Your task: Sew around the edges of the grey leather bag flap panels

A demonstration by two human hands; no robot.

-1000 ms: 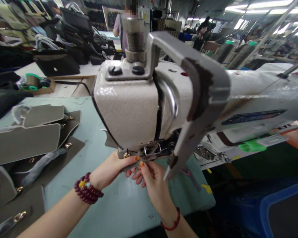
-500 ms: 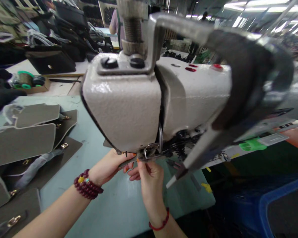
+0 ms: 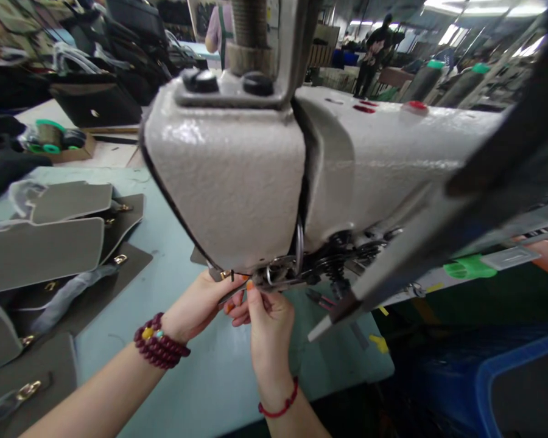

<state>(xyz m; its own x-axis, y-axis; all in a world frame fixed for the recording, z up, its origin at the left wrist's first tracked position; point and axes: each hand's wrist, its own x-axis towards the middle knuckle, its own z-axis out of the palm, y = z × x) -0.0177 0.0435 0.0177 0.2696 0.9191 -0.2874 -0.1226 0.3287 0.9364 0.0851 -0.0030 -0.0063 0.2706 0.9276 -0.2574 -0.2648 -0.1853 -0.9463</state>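
Note:
Both my hands work directly under the head of a white industrial sewing machine (image 3: 223, 176), close to its presser foot and metal fittings (image 3: 278, 274). My left hand (image 3: 196, 304), with a dark bead bracelet, pinches a thin dark strap (image 3: 232, 293) that has a small gold fitting (image 3: 226, 275) near its end. My right hand (image 3: 269, 331), with a red cord on the wrist, pinches the same strap from below. My fingers and the machine head hide most of the strap, and the needle is out of sight.
Dark bag flaps with gold fittings (image 3: 41, 255) lie stacked on the pale teal table (image 3: 201, 389) at left. A blue crate (image 3: 479, 377) stands low at right. Finished black bags (image 3: 94, 103) and a co-worker (image 3: 217, 36) are farther back.
My view has moved closer to the machine, so its head looks larger. My hands have drawn nearer each other under the presser foot, and my right hand has shifted left.

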